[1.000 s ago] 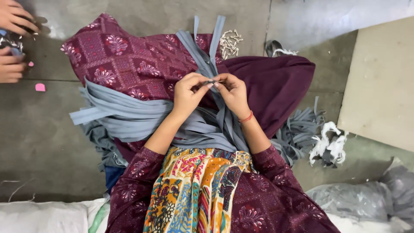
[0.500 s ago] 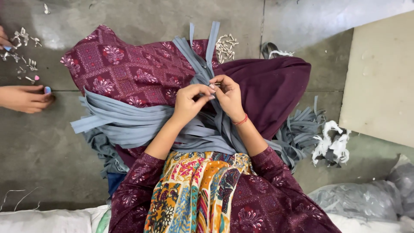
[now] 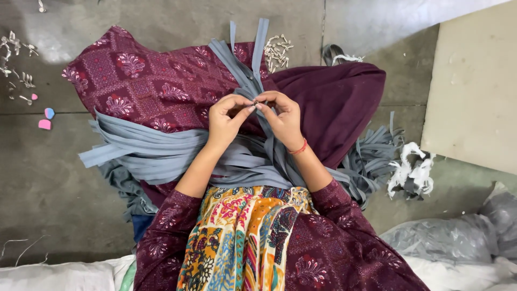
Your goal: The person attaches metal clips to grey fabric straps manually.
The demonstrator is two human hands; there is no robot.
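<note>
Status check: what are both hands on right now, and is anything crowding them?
Left hand and right hand pinch a small metal piece on a grey strap. Strap bundle across lap. Nothing blocking.

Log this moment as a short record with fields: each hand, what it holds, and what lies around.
left hand: left hand pinches a small metal piece on a grey strip
right hand: right hand pinches the same piece from the other side
lap: bundle of grey strips draped over maroon patterned cloth
floor, top: small metal pieces in a heap
floor, left: more metal pieces, pink and blue bits
floor, right: white scraps, pale board
</note>
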